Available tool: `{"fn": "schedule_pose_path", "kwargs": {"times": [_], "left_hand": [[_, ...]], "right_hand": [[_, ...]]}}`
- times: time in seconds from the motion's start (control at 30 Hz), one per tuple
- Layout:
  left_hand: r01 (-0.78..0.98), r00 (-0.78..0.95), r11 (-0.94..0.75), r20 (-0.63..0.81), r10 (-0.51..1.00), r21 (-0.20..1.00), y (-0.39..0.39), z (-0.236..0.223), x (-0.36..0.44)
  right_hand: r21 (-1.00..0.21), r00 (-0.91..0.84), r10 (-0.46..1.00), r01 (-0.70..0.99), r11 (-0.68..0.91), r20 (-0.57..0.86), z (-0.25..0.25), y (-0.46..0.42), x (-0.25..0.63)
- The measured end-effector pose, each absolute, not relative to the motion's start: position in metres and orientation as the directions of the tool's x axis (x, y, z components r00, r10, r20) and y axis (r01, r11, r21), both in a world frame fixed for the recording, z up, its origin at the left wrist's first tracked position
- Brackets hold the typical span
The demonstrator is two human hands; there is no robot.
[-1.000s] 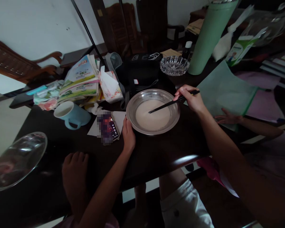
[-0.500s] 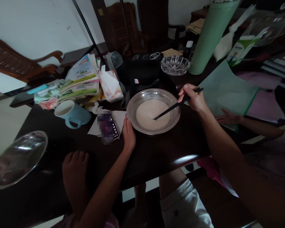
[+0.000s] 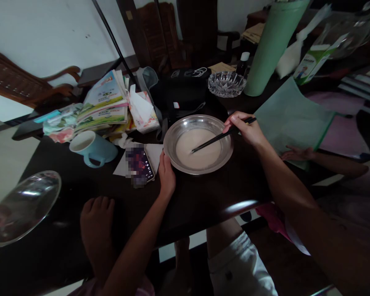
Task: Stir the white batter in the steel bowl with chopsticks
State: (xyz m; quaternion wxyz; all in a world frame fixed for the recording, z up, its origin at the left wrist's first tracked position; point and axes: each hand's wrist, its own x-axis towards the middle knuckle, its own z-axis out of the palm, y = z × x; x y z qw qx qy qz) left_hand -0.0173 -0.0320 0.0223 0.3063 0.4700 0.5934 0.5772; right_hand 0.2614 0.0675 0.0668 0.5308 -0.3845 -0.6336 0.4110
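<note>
Phone point(image 3: 146, 167) between mug point(image 3: 103, 149) and bowl point(image 3: 170, 138)

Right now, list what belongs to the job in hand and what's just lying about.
In use: metal bowl, pale liquid, black chopsticks, right hand holding them, left hand at the rim.

Lying about: blue mug, phone, tissue pack, glass dish, green flask.

Chopsticks point(image 3: 214, 140) in bowl point(image 3: 169, 144); phone point(image 3: 148, 169) left.

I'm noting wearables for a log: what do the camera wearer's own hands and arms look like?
The left hand and right hand are ungloved, and both forearms are slim and sleeveless where seen. No watch or bracelet shows; the dim light hides finer details.
</note>
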Motion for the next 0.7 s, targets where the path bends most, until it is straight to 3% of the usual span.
{"fn": "schedule_pose_path", "kwargs": {"times": [0.17,0.33,0.53,0.7], "left_hand": [[0.186,-0.365,-0.122,0.184,0.913,0.975,-0.0313,0.0214,-0.0170],[0.187,-0.372,-0.119,0.182,0.910,0.975,-0.0307,0.0199,-0.0177],[0.169,-0.361,-0.115,0.170,0.917,0.979,-0.0309,0.0185,-0.0178],[0.160,-0.362,-0.123,0.174,0.916,0.979,-0.0303,0.0168,-0.0182]], "right_hand": [[-0.919,0.014,0.921,0.062,0.389,0.390,0.0657,0.0696,0.2644],[-0.931,-0.148,0.926,0.058,0.359,0.348,0.0675,0.0657,0.2613],[-0.919,-0.028,0.921,0.059,0.389,0.388,0.0674,0.0671,0.2624],[-0.931,-0.150,0.924,0.047,0.362,0.352,0.0673,0.0664,0.2609]]}}
